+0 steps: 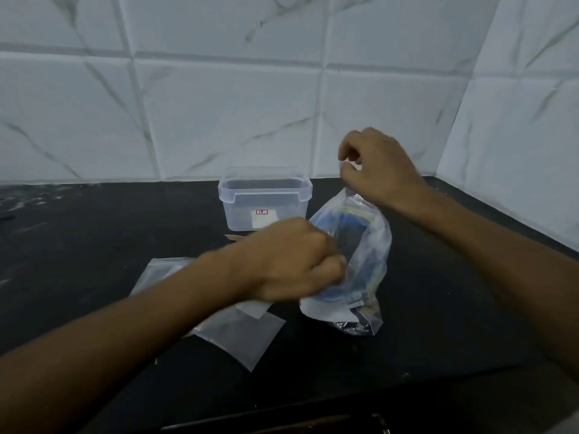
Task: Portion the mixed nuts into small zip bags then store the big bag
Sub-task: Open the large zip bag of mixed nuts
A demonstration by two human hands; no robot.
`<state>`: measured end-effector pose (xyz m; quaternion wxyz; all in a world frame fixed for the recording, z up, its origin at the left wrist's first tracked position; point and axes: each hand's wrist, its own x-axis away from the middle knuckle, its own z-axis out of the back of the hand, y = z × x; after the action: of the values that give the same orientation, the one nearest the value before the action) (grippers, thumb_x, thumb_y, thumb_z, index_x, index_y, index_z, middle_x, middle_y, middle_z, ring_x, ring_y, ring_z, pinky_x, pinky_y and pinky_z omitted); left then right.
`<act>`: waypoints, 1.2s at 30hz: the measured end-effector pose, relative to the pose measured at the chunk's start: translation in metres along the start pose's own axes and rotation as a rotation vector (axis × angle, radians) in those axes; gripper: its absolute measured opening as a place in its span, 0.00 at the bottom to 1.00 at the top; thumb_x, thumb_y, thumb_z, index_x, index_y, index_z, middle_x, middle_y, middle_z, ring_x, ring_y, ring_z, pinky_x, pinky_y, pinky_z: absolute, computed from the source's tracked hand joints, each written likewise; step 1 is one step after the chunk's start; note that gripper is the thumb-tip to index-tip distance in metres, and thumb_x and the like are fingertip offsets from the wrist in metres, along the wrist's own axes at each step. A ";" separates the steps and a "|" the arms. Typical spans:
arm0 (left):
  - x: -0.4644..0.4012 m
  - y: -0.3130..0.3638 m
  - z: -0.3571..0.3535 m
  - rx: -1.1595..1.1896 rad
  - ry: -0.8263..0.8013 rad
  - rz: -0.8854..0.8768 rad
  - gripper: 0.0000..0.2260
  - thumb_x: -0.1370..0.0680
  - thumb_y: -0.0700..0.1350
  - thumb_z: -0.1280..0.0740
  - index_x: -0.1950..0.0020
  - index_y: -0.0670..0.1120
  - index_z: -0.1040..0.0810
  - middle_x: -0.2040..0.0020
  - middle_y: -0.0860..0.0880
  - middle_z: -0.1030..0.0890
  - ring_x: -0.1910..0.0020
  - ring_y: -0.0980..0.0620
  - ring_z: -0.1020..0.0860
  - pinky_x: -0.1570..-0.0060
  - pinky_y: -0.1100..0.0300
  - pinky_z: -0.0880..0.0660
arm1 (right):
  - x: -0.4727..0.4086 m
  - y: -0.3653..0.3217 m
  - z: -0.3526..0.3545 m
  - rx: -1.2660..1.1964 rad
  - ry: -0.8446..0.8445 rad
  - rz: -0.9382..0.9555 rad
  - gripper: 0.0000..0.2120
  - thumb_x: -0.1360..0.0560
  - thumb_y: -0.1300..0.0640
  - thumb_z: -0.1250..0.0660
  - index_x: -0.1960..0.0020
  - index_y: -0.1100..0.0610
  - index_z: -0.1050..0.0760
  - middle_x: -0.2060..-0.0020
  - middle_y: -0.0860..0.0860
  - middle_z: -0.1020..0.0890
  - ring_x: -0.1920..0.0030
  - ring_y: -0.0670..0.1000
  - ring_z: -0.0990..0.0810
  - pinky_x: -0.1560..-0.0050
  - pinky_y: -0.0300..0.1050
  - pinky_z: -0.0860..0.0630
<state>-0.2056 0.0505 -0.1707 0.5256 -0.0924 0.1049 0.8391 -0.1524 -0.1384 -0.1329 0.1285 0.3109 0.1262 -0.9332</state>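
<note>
A big clear plastic bag point(357, 261) with blue and yellow print stands upright on the black counter point(125, 220). My right hand point(379, 164) pinches its top edge and holds it up. My left hand point(291, 261) is curled into a fist and grips the bag's left side at mid height. Small flat zip bags point(241, 336) lie on the counter under my left forearm. I cannot make out the nuts inside the big bag.
A clear plastic box point(266, 198) with a small label stands open at the back by the tiled wall point(219, 104). A thin wooden stick point(235, 237) lies in front of it. The wall turns a corner at the right.
</note>
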 end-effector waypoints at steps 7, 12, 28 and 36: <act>-0.012 -0.032 0.005 -0.541 -0.358 0.128 0.23 0.23 0.58 0.51 0.63 0.48 0.22 0.66 0.49 0.21 0.66 0.52 0.27 0.36 0.51 0.35 | 0.055 0.004 0.010 0.390 -1.071 0.223 0.08 0.25 0.57 0.36 0.62 0.52 0.24 0.68 0.46 0.24 0.67 0.47 0.28 0.56 0.47 0.24; -0.010 -0.038 0.005 -0.440 -0.217 0.167 0.23 0.24 0.55 0.59 0.69 0.46 0.33 0.73 0.50 0.31 0.74 0.55 0.37 0.47 0.54 0.34 | 0.052 0.000 0.013 0.278 -0.932 0.192 0.10 0.24 0.58 0.36 0.48 0.50 0.19 0.56 0.43 0.17 0.55 0.46 0.20 0.51 0.41 0.25; -0.038 -0.037 -0.012 -0.179 -0.372 0.294 0.15 0.21 0.49 0.34 0.36 0.47 0.22 0.42 0.47 0.19 0.45 0.49 0.22 0.50 0.59 0.27 | 0.038 0.007 -0.028 0.208 -0.748 0.132 0.28 0.30 0.49 0.27 0.32 0.53 0.30 0.38 0.51 0.24 0.40 0.50 0.26 0.40 0.47 0.26; -0.053 -0.048 -0.020 -0.234 -0.523 0.370 0.21 0.24 0.48 0.29 0.32 0.47 0.27 0.40 0.47 0.22 0.42 0.48 0.24 0.42 0.56 0.27 | 0.040 0.015 -0.025 0.179 -0.911 0.052 0.48 0.38 0.41 0.23 0.25 0.49 0.42 0.31 0.49 0.31 0.34 0.51 0.30 0.35 0.48 0.30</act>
<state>-0.1388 0.0194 -0.1800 0.3592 0.0869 -0.1154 0.9220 -0.1652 -0.1507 -0.1789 0.1668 -0.1178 -0.0318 -0.9784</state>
